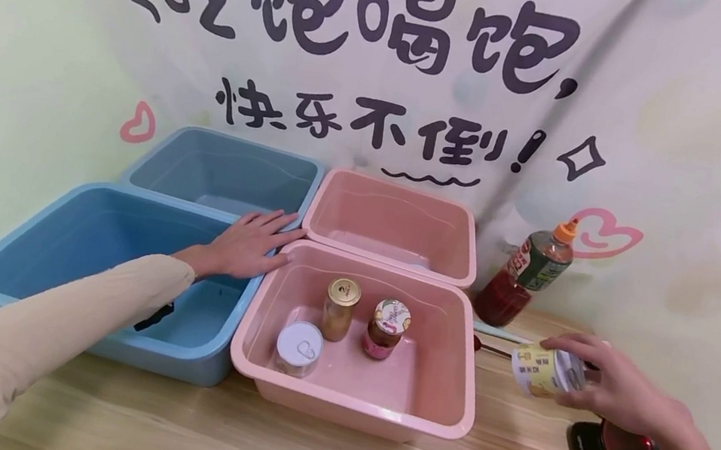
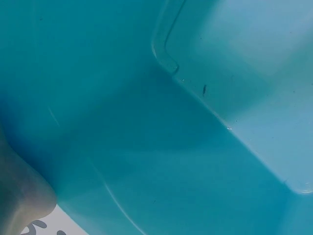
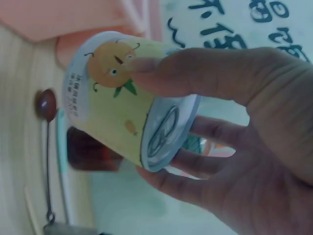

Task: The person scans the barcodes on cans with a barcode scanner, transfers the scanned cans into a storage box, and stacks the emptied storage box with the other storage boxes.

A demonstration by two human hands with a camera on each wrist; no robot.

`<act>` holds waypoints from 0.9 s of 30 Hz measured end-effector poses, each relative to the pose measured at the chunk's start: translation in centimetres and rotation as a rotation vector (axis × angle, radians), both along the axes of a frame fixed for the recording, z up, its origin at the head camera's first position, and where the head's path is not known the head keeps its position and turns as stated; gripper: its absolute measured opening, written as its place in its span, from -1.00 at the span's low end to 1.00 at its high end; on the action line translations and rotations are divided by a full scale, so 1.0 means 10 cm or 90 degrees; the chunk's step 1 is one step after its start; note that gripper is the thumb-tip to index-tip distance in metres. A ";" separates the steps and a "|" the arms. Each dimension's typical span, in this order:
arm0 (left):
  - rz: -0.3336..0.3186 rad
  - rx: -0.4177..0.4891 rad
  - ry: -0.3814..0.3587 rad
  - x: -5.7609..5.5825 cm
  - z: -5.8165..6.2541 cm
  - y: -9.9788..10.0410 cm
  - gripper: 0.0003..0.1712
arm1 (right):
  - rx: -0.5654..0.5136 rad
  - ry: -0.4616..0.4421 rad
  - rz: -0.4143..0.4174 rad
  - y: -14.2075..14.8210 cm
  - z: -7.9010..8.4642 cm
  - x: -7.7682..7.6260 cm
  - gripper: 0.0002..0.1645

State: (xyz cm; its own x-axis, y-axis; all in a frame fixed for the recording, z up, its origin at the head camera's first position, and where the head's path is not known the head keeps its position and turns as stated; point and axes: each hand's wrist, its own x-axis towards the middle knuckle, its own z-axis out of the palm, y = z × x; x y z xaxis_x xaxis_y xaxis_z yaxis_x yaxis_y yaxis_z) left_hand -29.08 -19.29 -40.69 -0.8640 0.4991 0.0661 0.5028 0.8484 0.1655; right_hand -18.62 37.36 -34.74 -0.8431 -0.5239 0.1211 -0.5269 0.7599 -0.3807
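My right hand (image 1: 619,388) grips a food can (image 1: 536,370) with a pale yellow label, tilted above the table to the right of the bins. In the right wrist view, the thumb lies on its label beside an orange cartoon fruit, and the pull-tab end faces the palm. My left hand (image 1: 248,244), fingers straight, rests on the rims where the blue and pink bins meet. Inside the front pink bin (image 1: 350,406) stand a gold-topped can (image 1: 340,310), a can with a white pull-tab lid (image 1: 300,346) and a jar with a patterned lid (image 1: 386,327).
A front blue bin (image 1: 9,296), a back blue bin (image 1: 234,144) and a back pink bin (image 1: 399,192) adjoin it. A red sauce bottle (image 1: 520,280) with an orange cap stands by the wall. A dark-headed spoon (image 3: 47,105) and a light-blue handle (image 3: 62,147) lie on the table.
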 end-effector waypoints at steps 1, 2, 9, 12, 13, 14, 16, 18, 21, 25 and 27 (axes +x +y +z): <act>-0.001 0.000 0.001 0.00 0.00 0.00 -0.29 | -0.004 0.010 0.006 0.04 -0.04 0.02 -0.18; -0.002 0.000 0.003 0.00 0.00 0.00 -0.29 | -0.005 0.020 0.009 0.07 -0.07 0.04 -0.18; -0.004 -0.001 0.003 -0.02 0.02 0.02 -0.28 | -0.016 0.068 0.002 0.26 -0.25 0.15 -0.15; -0.005 -0.002 0.000 -0.02 0.02 0.02 -0.28 | -0.045 0.059 0.014 0.35 -0.32 0.20 -0.12; -0.006 -0.002 0.001 -0.03 0.01 0.02 -0.28 | -0.050 0.060 0.014 0.38 -0.35 0.22 -0.11; -0.006 -0.002 -0.001 -0.03 0.01 0.02 -0.28 | -0.054 0.057 0.012 0.41 -0.37 0.23 -0.10; -0.006 -0.002 0.001 -0.02 0.01 0.02 -0.28 | -0.061 0.060 0.004 0.46 -0.43 0.26 -0.11; -0.006 -0.002 0.000 -0.03 0.01 0.02 -0.28 | -0.050 0.076 -0.008 0.51 -0.48 0.29 -0.11; -0.006 -0.003 -0.003 -0.04 0.00 0.02 -0.28 | -0.048 0.094 -0.013 0.57 -0.55 0.31 -0.12; -0.003 -0.003 -0.007 -0.04 -0.02 -0.01 -0.28 | -0.052 0.090 -0.010 0.58 -0.59 0.29 -0.10; 0.000 -0.004 -0.008 -0.04 -0.03 -0.02 -0.28 | -0.058 0.074 -0.011 0.56 -0.57 0.27 -0.11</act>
State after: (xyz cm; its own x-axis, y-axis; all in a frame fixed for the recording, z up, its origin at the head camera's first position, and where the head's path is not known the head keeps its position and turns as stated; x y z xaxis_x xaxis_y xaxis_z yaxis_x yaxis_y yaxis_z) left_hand -29.44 -19.46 -40.97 -0.8646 0.4997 0.0525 0.5010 0.8493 0.1663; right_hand -15.94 42.98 -40.43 -0.8298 -0.4913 0.2648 -0.5581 0.7346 -0.3858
